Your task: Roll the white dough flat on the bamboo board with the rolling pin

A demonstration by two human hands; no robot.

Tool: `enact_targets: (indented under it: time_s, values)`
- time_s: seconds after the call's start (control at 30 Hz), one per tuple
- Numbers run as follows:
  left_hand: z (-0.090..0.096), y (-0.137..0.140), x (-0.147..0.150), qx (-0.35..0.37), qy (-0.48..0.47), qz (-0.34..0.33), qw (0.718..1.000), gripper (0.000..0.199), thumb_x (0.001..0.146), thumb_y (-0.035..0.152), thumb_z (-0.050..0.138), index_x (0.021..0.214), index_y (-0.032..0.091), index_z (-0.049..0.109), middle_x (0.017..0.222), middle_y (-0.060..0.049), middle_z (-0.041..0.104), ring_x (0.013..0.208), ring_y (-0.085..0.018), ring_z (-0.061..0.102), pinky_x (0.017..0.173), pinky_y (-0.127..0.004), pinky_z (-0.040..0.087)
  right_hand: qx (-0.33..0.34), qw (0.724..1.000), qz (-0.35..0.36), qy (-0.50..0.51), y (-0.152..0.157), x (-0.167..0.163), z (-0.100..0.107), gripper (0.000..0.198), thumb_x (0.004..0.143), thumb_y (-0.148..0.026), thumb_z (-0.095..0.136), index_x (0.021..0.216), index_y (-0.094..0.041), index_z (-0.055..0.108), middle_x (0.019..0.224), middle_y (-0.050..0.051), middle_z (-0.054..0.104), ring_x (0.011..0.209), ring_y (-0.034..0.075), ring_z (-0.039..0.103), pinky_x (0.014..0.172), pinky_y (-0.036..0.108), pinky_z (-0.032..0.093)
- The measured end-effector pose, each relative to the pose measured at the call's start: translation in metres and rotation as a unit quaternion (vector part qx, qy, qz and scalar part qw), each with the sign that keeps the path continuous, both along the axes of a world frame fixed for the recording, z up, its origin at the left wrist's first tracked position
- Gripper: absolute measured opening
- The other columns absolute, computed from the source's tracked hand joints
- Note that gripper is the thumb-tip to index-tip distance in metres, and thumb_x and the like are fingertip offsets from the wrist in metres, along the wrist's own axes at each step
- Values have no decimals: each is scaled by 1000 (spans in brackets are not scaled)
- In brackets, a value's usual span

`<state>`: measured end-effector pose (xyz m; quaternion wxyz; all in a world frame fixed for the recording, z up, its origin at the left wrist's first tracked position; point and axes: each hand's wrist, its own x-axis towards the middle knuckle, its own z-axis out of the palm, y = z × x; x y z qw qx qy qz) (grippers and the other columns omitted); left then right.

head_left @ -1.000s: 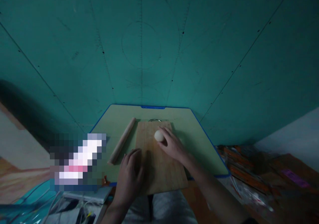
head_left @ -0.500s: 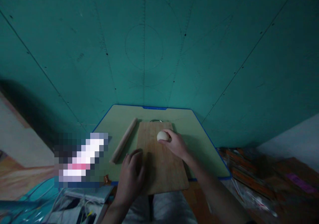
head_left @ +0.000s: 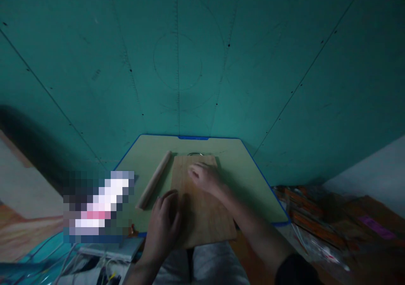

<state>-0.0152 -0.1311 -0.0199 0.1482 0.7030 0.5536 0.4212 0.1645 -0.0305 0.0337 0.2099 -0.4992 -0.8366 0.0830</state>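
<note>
My right hand (head_left: 205, 177) is curled, its fingers folded, over the upper part of a wooden cutting board (head_left: 205, 217). The pale dough ball that it held a moment ago is now hidden, apparently inside or under the hand, and shows nowhere else. At the board's left edge my left hand (head_left: 165, 219) rests with loosely bent fingers, the thumb apart and nothing visible between them. Left of the board a wooden rolling pin (head_left: 154, 180) lies aslant, close to the left fingers but not touched.
The board lies on a pale green table with a blue rim (head_left: 264, 177), against a green wall (head_left: 190, 74) with drawn lines. A blurred-out device (head_left: 104, 204) is at the table's left. Cardboard boxes (head_left: 373, 221) stand at the right, cables (head_left: 104, 272) at the lower left.
My right hand has turned over and shifted slightly left on the board, and its fingers have folded in. The dough ball has gone out of sight. My left hand has barely moved.
</note>
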Motion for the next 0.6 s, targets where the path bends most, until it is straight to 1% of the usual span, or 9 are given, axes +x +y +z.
enact_targets:
  time_s: [0.07,0.13,0.2,0.27,0.33,0.4,0.5,0.57,0.6]
  values:
    - [-1,-1,1,2,-1,6,1000,33,88,30,50,117,18,60,122,-14,64,113,-30,62,94,-48,53,-6,998,-49,42,-6,19,-7,26,98,-24,44,105,-20,69,111,9,70,107,21,63,94,33,47]
    - [-2,-1,1,3,-4,7,1000,32,87,28,51,116,19,61,122,-14,64,112,-30,62,94,-49,53,0,995,-62,81,-25,31,-14,32,97,-23,42,121,-18,63,121,12,66,113,23,61,98,36,47]
    - [-2,-1,2,2,-7,5,1000,33,85,26,51,116,19,60,121,-13,64,112,-30,62,94,-49,52,5,995,-23,101,-49,29,-17,37,93,-23,49,129,-18,56,133,12,59,120,23,57,101,36,46]
    - [-2,-1,2,-1,-12,1,1000,33,86,26,51,118,19,60,121,-13,64,112,-29,61,94,-49,52,0,996,38,77,-62,15,-14,32,90,-27,57,121,-22,61,134,8,59,123,22,55,102,35,45]
    - [-2,-1,1,-1,-16,-2,1000,32,87,26,50,117,19,60,121,-14,63,113,-29,61,95,-49,52,8,995,92,33,-56,-3,-7,26,90,-32,62,115,-24,64,130,6,61,120,22,56,101,35,45]
    - [-3,-1,1,2,-17,0,1000,31,88,26,49,116,18,59,121,-14,63,112,-29,61,94,-48,53,18,994,108,-5,-35,-14,0,22,91,-32,61,110,-23,66,125,7,63,116,22,58,99,35,46]
    - [-5,-1,1,3,-10,2,1000,33,87,24,48,118,18,58,121,-15,63,111,-29,62,94,-49,53,-4,998,60,-13,-2,-4,3,20,97,-24,49,102,-19,69,116,9,67,109,20,62,97,34,47]
    - [-6,-1,0,6,2,3,1000,33,87,24,49,119,18,57,121,-14,63,113,-29,62,102,-55,47,-28,999,19,0,1,17,1,28,100,-21,41,105,-18,69,117,10,68,111,20,62,99,35,46]
    - [-7,0,0,11,8,2,1000,33,87,23,49,119,19,57,120,-13,64,113,-29,62,108,-58,41,-37,999,5,6,-5,28,0,31,100,-21,39,110,-18,67,119,11,68,114,21,61,101,36,45]
